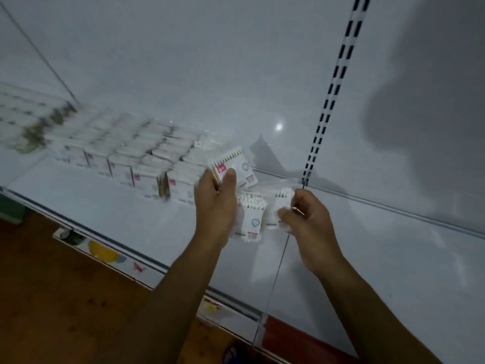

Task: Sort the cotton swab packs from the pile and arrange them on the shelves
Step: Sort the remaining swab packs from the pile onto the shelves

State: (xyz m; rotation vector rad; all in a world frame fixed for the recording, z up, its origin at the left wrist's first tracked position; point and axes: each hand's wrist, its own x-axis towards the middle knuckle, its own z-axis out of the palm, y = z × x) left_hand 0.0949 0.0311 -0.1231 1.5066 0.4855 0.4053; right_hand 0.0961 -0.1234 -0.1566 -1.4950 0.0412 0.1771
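Above white shelf (110,216), left hand (217,203) grips tilted swab pack (233,165); right hand (304,219) pinches upright pack (282,206).

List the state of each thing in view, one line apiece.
Left hand: grips a swab pack.
Pack in left hand: lifted off the shelf, tilted.
Right hand: pinches a second pack.
Pack in right hand: held upright above the shelf.
Middle pack: between the hands; whether it is held or resting cannot be told.
Shelved packs: standing in rows, blurred.
Shelf: partly filled.
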